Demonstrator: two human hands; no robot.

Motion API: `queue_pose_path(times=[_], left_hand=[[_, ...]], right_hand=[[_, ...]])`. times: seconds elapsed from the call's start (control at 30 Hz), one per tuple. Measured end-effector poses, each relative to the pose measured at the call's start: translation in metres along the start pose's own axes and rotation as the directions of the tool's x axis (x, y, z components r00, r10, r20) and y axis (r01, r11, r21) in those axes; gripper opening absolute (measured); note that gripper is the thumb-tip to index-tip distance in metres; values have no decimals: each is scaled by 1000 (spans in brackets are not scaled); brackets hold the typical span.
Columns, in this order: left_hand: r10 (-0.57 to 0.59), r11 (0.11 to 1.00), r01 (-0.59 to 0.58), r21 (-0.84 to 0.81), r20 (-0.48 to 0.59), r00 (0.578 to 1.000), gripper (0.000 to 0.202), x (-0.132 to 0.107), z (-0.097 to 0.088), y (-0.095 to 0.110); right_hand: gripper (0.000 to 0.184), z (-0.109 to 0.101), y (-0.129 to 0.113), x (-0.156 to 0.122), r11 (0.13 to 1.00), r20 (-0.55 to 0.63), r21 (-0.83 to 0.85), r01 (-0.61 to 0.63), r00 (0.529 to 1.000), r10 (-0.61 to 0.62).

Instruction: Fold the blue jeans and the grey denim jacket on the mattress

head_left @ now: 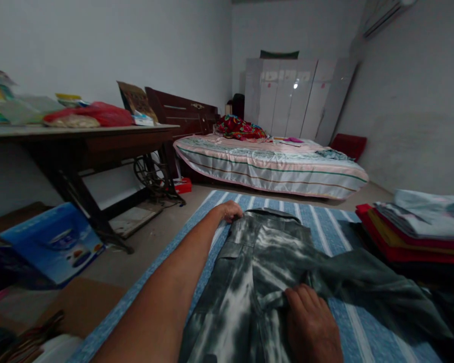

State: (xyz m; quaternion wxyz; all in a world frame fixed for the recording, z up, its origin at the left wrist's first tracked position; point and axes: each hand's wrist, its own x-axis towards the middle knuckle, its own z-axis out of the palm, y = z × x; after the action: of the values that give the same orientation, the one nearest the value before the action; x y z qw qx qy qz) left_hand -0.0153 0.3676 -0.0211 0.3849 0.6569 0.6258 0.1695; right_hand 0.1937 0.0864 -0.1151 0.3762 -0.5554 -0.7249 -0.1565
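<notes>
A dark grey-green jacket (pixel 249 262) with whitish tie-dye streaks lies spread on a blue-and-white striped cloth (pixel 320 222). Its collar points away from me, and one sleeve stretches out to the right. My left hand (pixel 231 210) reaches to the far left shoulder, fingers closed on the fabric beside the collar. Lower down, my right hand (pixel 313 320) is closed on the front of the jacket, near a seam; the thumb is partly hidden. A stack of folded clothes (pixel 419 232) in red, mustard and light grey sits to the right of the sleeve.
A sewing-machine table (pixel 87 133) with bags on top stands at left, a blue carton (pixel 56 244) below it. Beyond the striped cloth is a bed (pixel 272 164) with a red floral blanket (pixel 240 127). A white wardrobe (pixel 287 96) fills the back wall.
</notes>
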Motion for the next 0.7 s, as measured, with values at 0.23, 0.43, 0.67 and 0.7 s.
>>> queue_pose_path(times=[0.23, 0.43, 0.67, 0.7], left_hand=[[8, 999, -9, -48, -2, 1000, 13, 3, -1, 2], [36, 997, -41, -68, -82, 996, 17, 8, 6, 1], [97, 986, -119, -117, -180, 979, 25, 13, 19, -7], [99, 982, -126, -139, -187, 977, 25, 12, 20, -8]], right_hand=[[31, -1, -3, 2, 999, 5, 27, -25, 1000, 25], [29, -3, -4, 3, 999, 9, 21, -24, 1000, 24], [28, -5, -4, 4, 1000, 15, 8, -27, 1000, 27], [28, -6, -5, 4, 1000, 19, 9, -28, 999, 28]])
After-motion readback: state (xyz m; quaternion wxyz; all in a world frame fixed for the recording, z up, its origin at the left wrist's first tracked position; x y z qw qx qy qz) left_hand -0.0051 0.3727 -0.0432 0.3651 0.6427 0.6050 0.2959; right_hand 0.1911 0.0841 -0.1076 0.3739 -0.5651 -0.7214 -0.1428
